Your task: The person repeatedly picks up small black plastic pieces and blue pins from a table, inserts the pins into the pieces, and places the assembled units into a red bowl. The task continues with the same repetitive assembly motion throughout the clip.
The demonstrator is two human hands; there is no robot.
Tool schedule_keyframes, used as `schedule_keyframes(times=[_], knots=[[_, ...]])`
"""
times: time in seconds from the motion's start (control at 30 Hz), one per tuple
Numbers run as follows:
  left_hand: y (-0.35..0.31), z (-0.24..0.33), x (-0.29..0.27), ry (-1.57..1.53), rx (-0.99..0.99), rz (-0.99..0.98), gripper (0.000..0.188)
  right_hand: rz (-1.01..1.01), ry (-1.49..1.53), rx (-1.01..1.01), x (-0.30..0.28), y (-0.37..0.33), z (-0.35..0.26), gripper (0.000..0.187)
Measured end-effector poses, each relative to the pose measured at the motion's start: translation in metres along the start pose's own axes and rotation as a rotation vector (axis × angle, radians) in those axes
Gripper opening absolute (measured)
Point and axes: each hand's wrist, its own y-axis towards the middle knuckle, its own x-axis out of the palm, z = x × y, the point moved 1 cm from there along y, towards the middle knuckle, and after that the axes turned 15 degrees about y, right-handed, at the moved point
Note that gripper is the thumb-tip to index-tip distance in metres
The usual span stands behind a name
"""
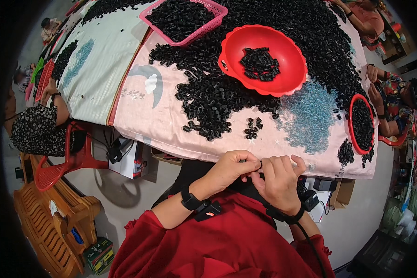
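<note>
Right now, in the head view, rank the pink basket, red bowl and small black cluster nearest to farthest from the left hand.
1. Small black cluster: just beyond the left hand.
2. Red bowl: farther, rightward.
3. Pink basket: farthest, upper left.

Workshop, seemingly: co-workers (pixel 397 95) around cloth-covered table (pixel 139 123), black parts (pixel 201 106) heaped.

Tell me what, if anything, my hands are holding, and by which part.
A small black piece seems pinched where the left hand and right hand meet; they cover most of it, so the gripped part cannot be told.
</note>
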Motion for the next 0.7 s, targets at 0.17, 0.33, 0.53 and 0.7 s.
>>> schedule_keyframes(times=[0.17, 0.33, 0.53, 0.7], knots=[[-0.001, 0.004, -0.002, 0.098, 0.023, 0.002, 0.021, -0.01, -0.002, 0.031, 0.003, 0.0, -0.001, 0.027], [0.002, 0.0, -0.005, 0.009, -0.054, -0.073, 0.03, -0.011, -0.02, 0.013, 0.007, -0.001, 0.002, 0.025], [0.007, -0.014, -0.009, 0.033, -0.053, -0.138, 0.035, -0.039, 0.022, -0.012, 0.009, -0.002, 0.004, 0.024], [0.004, -0.01, -0.005, -0.02, -0.052, -0.167, 0.041, -0.017, 0.107, -0.072, 0.008, -0.001, 0.007, 0.025]])
